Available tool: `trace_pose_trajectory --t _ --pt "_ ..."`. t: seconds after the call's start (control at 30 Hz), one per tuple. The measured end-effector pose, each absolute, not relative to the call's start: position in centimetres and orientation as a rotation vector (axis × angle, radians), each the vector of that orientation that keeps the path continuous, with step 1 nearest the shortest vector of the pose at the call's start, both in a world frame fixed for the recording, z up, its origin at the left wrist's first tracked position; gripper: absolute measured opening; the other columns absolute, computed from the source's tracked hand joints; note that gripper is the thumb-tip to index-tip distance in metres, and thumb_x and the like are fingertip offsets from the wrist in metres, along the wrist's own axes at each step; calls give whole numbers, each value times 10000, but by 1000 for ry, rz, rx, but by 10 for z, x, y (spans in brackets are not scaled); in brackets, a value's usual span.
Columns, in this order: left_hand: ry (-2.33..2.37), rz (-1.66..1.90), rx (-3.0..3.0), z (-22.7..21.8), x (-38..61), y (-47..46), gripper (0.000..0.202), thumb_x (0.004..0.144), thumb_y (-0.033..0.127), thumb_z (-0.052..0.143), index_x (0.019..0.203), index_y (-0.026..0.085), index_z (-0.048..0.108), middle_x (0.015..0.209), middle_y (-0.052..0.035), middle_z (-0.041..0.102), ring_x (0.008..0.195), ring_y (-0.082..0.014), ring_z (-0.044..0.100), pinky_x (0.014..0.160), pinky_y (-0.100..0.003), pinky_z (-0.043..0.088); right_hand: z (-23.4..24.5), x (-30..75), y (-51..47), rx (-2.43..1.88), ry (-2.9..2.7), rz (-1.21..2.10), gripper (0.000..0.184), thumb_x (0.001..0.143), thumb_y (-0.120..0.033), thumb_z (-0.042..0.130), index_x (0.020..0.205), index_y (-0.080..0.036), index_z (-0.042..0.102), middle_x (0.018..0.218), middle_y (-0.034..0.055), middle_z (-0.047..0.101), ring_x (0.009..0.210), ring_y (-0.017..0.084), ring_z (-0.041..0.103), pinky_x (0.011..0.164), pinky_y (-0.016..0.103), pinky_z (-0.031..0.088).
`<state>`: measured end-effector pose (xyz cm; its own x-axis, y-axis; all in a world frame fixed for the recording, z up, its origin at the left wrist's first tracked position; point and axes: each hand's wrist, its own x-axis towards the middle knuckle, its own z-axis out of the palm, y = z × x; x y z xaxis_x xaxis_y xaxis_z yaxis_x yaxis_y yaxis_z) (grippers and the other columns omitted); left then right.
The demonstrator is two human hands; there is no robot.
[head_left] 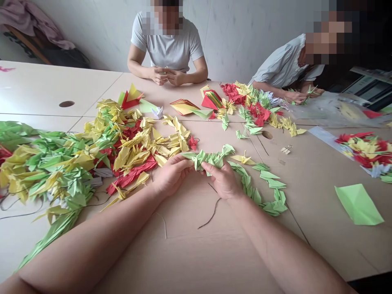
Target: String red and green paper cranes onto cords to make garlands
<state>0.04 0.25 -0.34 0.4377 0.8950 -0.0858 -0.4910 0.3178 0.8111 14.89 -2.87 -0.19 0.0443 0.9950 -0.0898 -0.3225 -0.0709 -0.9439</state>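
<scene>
Between my two hands is a row of green paper cranes point(211, 159), packed close together and raised a little over the table. My left hand point(173, 173) pinches its left end, beside one pale green wing. My right hand point(223, 179) is closed on the row's right part, thumb on top. Past my right hand, more green cranes point(272, 198) lie in a curved chain on the table. A dark cord point(211, 213) trails below my right hand. Close beyond it rests a yellow paper crane point(243, 158). The fingertips under the row are hidden.
A big heap of green, yellow and red folded cranes point(67, 163) covers the left. Folded paper stacks point(183, 107) and more cranes point(260, 108) lie farther back. A green paper sheet point(359, 204) is at right. Two people sit across the table point(183, 253), their hands on small paper pieces.
</scene>
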Motion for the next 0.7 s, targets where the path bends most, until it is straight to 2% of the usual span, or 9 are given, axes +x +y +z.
trace_pose_trajectory --t 0.1,0.3,0.53,0.7 --pt "667 1009 741 -3 0 3 128 730 237 762 723 131 691 705 -27 682 655 -126 625 688 -251 518 0 149 -29 -1034 -881 1374 169 667 -319 791 780 -252 684 760 -20 662 702 158 549 642 294 435" --pt "723 1023 783 -7 1 3 232 737 334 800 784 146 671 660 13 622 600 -87 564 617 -209 464 -2 151 -31 -1020 -1004 1387 171 699 -324 779 831 -257 695 746 -27 650 693 153 543 667 296 433" --pt "727 1045 946 -10 1 2 153 752 288 774 787 152 711 697 6 632 647 -104 548 661 -220 446 -3 149 -33 -1095 -1140 1275 181 722 -353 767 798 -226 664 691 -38 596 652 138 514 697 301 435" --pt "780 1019 1004 -9 0 2 167 807 325 713 828 161 730 705 1 623 674 -121 545 674 -229 441 -6 150 -33 -1197 -1091 1159 255 702 -353 785 885 -247 642 720 -27 610 750 181 577 724 314 457"
